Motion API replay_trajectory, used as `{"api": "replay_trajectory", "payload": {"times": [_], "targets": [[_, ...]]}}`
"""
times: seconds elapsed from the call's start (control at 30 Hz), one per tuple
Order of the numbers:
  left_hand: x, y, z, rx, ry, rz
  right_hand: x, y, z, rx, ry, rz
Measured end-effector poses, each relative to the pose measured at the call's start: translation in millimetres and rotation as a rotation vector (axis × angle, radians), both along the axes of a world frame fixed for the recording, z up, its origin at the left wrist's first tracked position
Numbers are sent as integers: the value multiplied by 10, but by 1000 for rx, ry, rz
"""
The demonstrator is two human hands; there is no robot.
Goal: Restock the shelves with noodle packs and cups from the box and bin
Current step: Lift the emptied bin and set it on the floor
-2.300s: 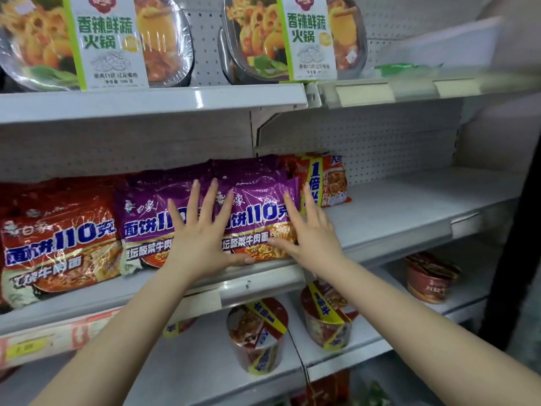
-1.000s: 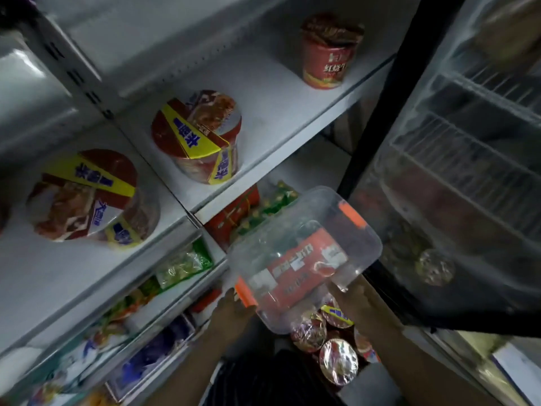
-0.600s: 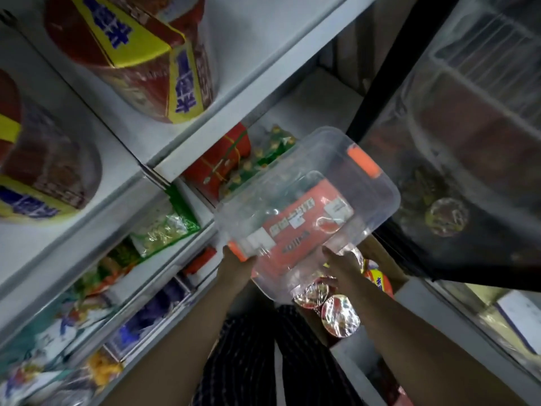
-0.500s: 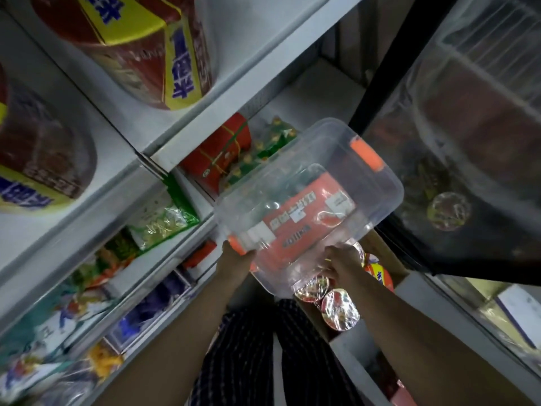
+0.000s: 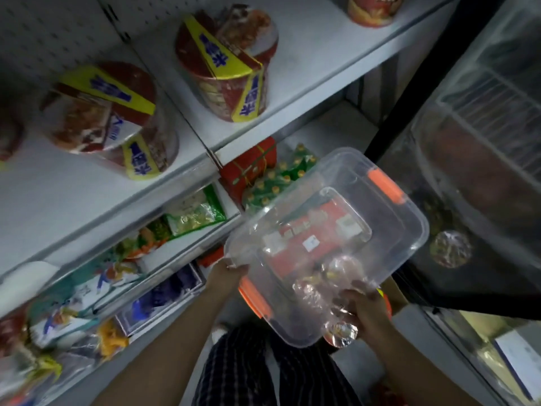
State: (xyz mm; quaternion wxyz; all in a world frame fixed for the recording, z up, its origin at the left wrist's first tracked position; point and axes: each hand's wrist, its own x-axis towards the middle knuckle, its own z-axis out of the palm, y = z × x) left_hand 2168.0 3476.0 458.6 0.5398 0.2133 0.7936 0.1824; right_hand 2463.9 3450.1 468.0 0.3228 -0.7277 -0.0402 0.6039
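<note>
Bin: a clear bin [image 5: 389, 230] with orange latches [image 5: 385, 186] was held tilted in the air, in front of the lower shelves and beside a glass door [image 5: 483, 142].
Left hand: the left hand [image 5: 231, 273] was closed on the bin's near left corner, just above one latch.
Right hand: the right hand [image 5: 366, 309] was closed on the bin's near edge; the fingers were partly seen through the plastic.
Contents: a red noodle pack [image 5: 307, 238] was seen lying flat inside the bin.
Cups: foil-lidded cups [image 5: 341, 332] were seen below the bin, near the floor; whether they sat in a box could not be told.
Shelf: two large cups [image 5: 222, 63] were standing on the white shelf [image 5: 307, 45], with bare space around them.
Risk, spill: with the bin tilted and no lid seen on it, the pack could be tipped out.
Risk, knock: the bin's far corner could be struck against the glass door or the shelf edge as it was raised.
Risk, grip: smooth plastic held only at one end could be let slip.
Hidden: the box was not clearly shown; the lower goods were blurred; the top-right cup [image 5: 371, 10] was cut off.
</note>
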Motion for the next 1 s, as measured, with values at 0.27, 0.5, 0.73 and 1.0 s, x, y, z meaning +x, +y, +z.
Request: {"api": "replay_trajectory", "payload": {"times": [0.27, 0.5, 0.73, 1.0], "targets": [[-482, -897, 382, 80, 3, 130, -372, -471, 507, 5, -27, 244], [-1422, -2339, 664, 80, 70, 250, -1369, -1256, 480, 22, -26, 530], [-2059, -4517, 758, 11, 74, 683, -2600, -2337, 375, -26, -8, 926], [-1780, -6566, 771, -128, 76, 1383, -3979, -3374, 359, 8, -71, 1608]]}}
